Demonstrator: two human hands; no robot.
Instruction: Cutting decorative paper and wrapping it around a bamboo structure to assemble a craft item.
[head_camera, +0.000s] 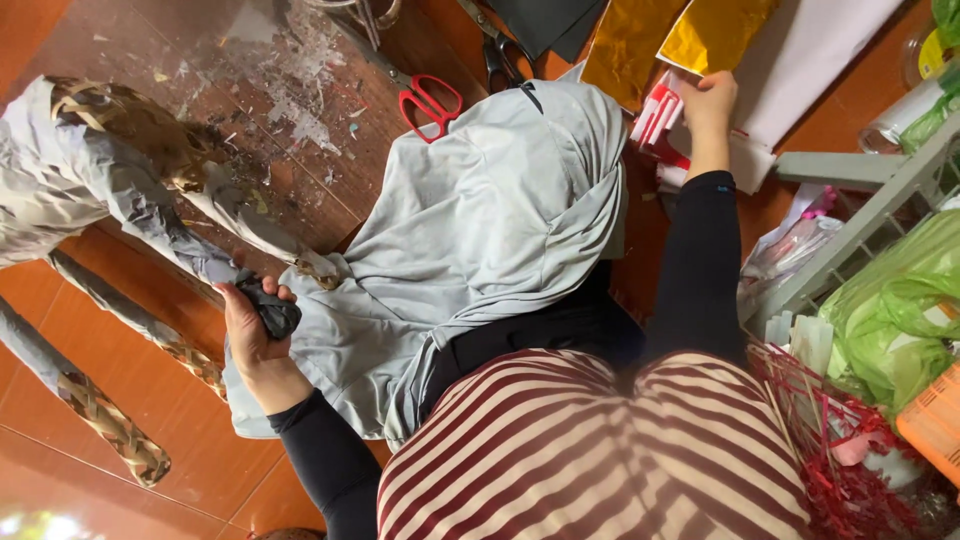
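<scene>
The gray-wrapped woven figure (120, 170) lies on the red tile floor (130, 370), just left of the gray cloth (480, 230) spread over my lap. My left hand (250, 330) is clenched around a dark crumpled wad (272, 308) at the figure's lower end, touching its wrapping. My right hand (708, 100), beyond the cloth, grasps the edge of a gold foil sheet (710, 35). Red-handled scissors (425, 100) lie on the floor just above the cloth.
</scene>
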